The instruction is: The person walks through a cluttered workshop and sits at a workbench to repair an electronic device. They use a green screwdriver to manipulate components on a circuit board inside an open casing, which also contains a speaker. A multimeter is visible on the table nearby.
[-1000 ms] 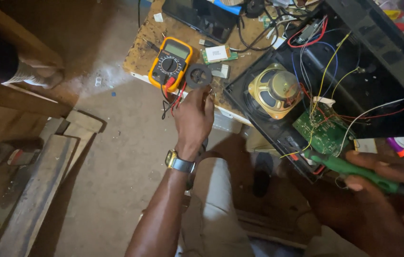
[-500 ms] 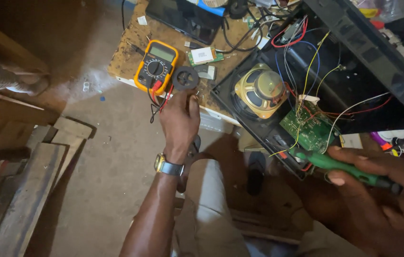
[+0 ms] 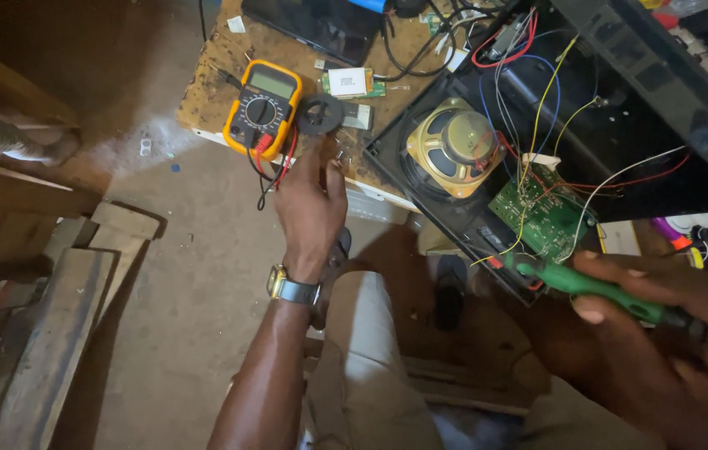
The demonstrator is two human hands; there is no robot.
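Counts, head view:
- Hands: 2, the left hand (image 3: 311,208) at centre and the right hand (image 3: 662,333) at lower right.
- Wristwatch (image 3: 291,288): 1, centre.
- Yellow multimeter (image 3: 262,107): 1, upper centre.
- Black ring-shaped part (image 3: 320,114): 1, just right of the meter.
- Speaker cone (image 3: 452,147): 1, upper right of centre.
- Green circuit board (image 3: 542,213): 1, right of centre.
- Small white-and-green board (image 3: 352,82): 1, top centre.
- Green-handled tool (image 3: 592,287): 1, lower right.
- Open black cabinet (image 3: 662,92): 1, upper right.
- Wooden planks (image 3: 54,333) at lower left: at least 3, edges unclear.
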